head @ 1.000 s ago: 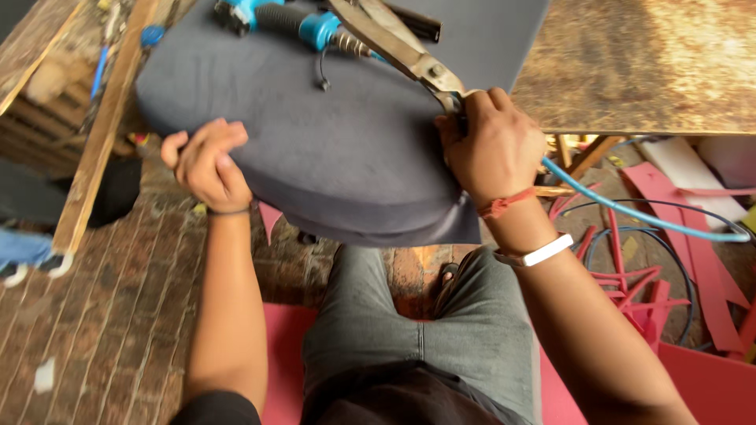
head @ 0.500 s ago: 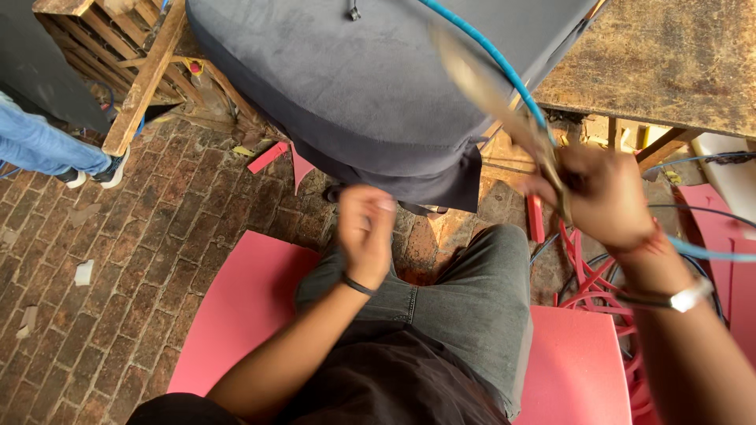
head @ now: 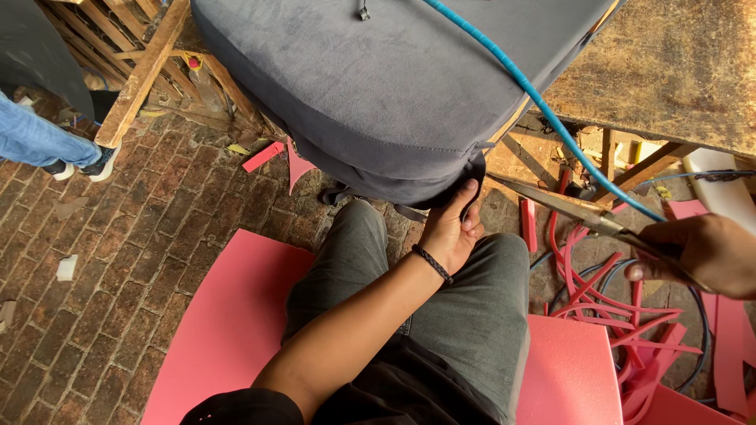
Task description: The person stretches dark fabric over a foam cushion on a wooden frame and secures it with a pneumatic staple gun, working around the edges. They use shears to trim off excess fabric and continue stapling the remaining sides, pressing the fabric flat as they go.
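A grey fabric-covered cushion lies on a worn wooden table and overhangs its edge above my lap. My left hand pinches the loose dark fabric at the cushion's lower corner. My right hand is out to the right, closed around the handles of large metal scissors, whose blades point left toward the cushion corner without touching it. A blue coiled air hose runs over the cushion and down past my right hand.
I sit over pink foam sheets on a brick floor. Pink foam strips and offcuts pile up at the right. A wooden pallet frame stands upper left, beside another person's jeans leg and shoe.
The tools on the cushion have left the view. My left hand left the cushion's left edge and rose to its lower corner. My right hand carried the scissors off the cushion, down and right.
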A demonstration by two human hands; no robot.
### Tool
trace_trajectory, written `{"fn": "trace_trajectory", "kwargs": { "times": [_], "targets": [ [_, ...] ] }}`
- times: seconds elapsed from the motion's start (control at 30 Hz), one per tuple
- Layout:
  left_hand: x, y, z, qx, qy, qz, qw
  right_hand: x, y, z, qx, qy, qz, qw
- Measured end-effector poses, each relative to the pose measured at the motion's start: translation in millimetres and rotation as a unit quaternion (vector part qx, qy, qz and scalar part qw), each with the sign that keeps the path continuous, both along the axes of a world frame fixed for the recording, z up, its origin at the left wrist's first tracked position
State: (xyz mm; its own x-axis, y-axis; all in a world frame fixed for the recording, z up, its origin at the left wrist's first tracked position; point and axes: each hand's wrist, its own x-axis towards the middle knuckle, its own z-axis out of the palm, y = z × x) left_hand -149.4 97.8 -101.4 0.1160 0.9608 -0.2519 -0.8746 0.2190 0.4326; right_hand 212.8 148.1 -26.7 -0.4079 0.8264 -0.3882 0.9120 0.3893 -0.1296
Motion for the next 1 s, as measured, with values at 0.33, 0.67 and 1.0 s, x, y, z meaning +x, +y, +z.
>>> {"fn": "trace_trajectory", "kwargs": {
  "times": [0.33,0.67,1.0],
  "targets": [
    [8.1,-0.6,16.6,0.009,0.275,0.074,0.959,-17.1,73.0,10.9,-0.062,-0.152,0.009,0.986],
    [9.8,1.2,16.7,0.012,0.305,0.112,0.946,-18.3,88.9,16.5,-0.044,-0.163,0.034,0.985],
    [3.6,-0.5,13.9,0.077,0.363,0.089,0.924,-23.0,81.0,-2.0,-0.124,-0.133,0.003,0.983]
  ]
}}
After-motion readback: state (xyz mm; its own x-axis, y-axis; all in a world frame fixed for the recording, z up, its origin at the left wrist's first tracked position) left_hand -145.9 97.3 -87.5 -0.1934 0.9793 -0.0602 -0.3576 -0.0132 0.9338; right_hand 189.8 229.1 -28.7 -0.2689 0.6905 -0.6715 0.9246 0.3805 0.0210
